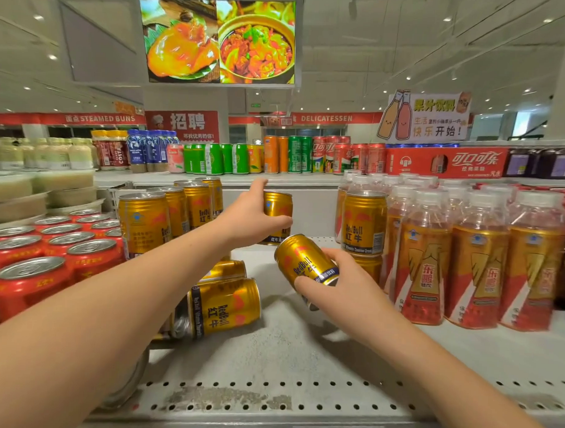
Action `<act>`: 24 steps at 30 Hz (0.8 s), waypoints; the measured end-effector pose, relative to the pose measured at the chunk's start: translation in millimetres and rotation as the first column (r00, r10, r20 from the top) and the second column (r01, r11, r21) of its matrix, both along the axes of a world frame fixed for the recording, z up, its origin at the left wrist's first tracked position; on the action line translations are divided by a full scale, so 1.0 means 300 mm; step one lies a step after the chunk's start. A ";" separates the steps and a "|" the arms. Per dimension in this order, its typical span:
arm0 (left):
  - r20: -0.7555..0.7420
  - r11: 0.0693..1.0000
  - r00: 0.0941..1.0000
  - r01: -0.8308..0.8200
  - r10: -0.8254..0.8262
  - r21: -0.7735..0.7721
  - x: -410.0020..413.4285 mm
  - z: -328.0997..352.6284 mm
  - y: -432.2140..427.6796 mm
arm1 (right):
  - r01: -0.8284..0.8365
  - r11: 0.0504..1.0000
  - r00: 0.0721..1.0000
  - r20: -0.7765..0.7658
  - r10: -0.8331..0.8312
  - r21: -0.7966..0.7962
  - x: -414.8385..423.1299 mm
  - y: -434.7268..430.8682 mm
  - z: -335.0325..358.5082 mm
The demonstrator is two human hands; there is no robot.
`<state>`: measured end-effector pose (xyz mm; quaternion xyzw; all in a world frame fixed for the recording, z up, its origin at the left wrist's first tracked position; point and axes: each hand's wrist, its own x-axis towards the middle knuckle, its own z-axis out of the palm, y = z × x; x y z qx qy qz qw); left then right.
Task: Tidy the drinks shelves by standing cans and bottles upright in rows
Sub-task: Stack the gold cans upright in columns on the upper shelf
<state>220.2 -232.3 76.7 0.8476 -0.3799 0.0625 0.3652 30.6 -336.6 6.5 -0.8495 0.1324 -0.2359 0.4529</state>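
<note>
On the grey perforated shelf (pixel 285 358), the biggest block is the rows of orange-and-red labelled bottles (pixel 475 262) standing upright along the right side. Opposite them, at the left edge, is a packed group of upright red cans (pixel 49 247). Just beside those, a row of gold cans (pixel 152 222) stands upright and runs toward the back. Next to the bottles, a stacked gold can (pixel 364 223) sits upright on top of another one. Two toppled gold cans lie on their sides left of centre, the front toppled can (pixel 226 304) nearest the shelf edge and the rear toppled can (pixel 226 269) just behind it. The left hand (pixel 249 212) reaches to the back of the shelf, its thumb and fingers wrapped round an upright gold can (pixel 278 207); whether that can's base touches the shelf cannot be told. The right hand (pixel 339 289) grasps a tilted gold can (pixel 305 262) by its lower end, clear above the middle of the shelf, top leaning up and to the left.
</note>
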 end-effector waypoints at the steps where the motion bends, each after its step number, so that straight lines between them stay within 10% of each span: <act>1: -0.015 1.000 1.000 0.014 -0.014 -0.001 -0.011 -0.001 -0.005 | -0.005 1.000 1.000 0.010 0.005 0.010 -0.030 -0.001 -0.004; 18: -0.043 0.917 0.983 0.181 -0.178 0.356 -0.064 -0.078 -0.043 | 0.190 0.881 0.982 0.096 -0.164 -0.434 -0.143 -0.001 -0.112; 24: -0.119 0.877 0.964 0.265 -0.237 0.400 -0.057 -0.075 -0.047 | 0.098 0.952 0.995 0.059 -0.084 -0.290 -0.187 -0.019 -0.133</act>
